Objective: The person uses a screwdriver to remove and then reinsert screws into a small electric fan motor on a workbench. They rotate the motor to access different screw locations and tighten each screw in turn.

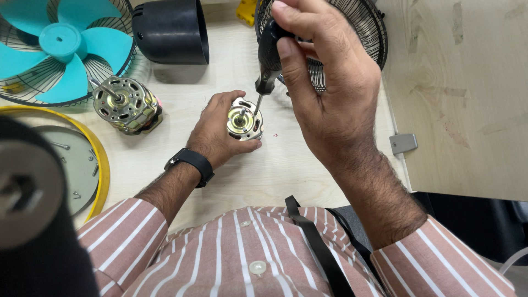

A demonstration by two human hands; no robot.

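Note:
My left hand (217,129) grips a small brass-coloured fan motor (245,122) upright on the pale wooden table (275,170), shaft pointing up. My right hand (324,82) holds a black-handled screwdriver (268,55) from above. Its metal tip rests on the motor's top plate, just right of the shaft. A black watch sits on my left wrist.
A second motor (126,104) lies to the left. A teal fan blade (60,44) rests in a wire guard at top left, a black housing (173,30) behind, another black wire guard (352,33) at top right. A yellow-rimmed round tray (102,165) with screws is at left.

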